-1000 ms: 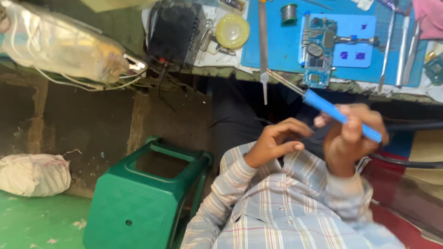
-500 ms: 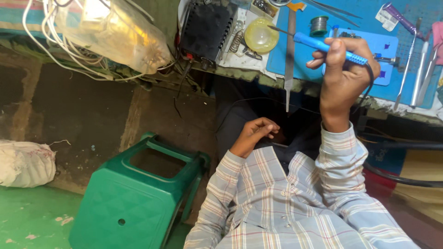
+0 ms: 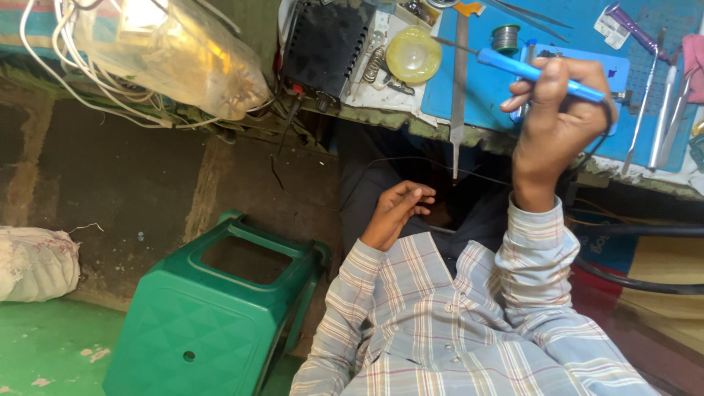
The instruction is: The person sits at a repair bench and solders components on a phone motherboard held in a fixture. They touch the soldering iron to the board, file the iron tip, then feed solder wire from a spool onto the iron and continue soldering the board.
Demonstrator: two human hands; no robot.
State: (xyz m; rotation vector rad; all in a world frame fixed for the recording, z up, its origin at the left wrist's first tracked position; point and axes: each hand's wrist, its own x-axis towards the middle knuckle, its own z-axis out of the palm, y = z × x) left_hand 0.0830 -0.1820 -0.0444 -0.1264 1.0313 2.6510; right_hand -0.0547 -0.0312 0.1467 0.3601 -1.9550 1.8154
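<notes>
Fingers (image 3: 539,88) gripping blue soldering iron (image 3: 539,71), green stool (image 3: 213,315) beside

Right hand (image 3: 554,121) raised, fingers curled in a closed grip, left hand (image 3: 396,209) low, loosely open

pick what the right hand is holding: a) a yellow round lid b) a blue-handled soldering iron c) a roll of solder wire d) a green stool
b: the right hand is closed around a blue-handled soldering iron, held over the blue work mat, while the left hand rests empty in the lap.
</notes>
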